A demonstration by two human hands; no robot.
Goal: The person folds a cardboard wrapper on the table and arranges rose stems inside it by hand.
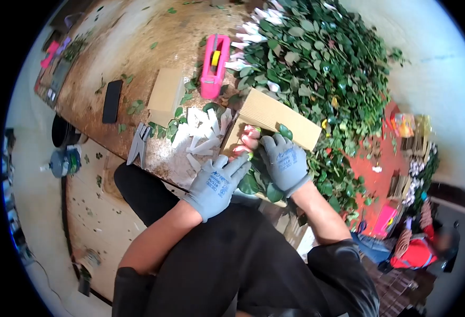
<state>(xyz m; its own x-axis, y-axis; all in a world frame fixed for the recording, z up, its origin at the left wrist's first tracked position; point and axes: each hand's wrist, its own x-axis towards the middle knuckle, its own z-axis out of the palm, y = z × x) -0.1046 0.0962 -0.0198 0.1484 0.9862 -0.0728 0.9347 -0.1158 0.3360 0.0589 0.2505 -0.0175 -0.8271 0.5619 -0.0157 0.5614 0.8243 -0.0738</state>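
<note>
Several pink-and-white roses [249, 138] lie on a piece of corrugated cardboard [282, 117] in front of me. My left hand [216, 182], in a grey glove, has its fingertips closed at the lowest rose heads. Also gloved in grey, my right hand [287, 162] curls over the stems and leaves just right of the blooms; its palm side is hidden. Dark green rose leaves [249, 184] show between the two hands. Left of the cardboard is a loose pile of white paper strips [203, 132].
A pink tape dispenser [214, 68], a cardboard block [166, 91], a black phone [112, 101] and a grey clamp-like tool [138, 143] lie on the worn table [121, 45]. Leafy stems [317, 63] heap up at the right. A person in red [417, 251] works at far right.
</note>
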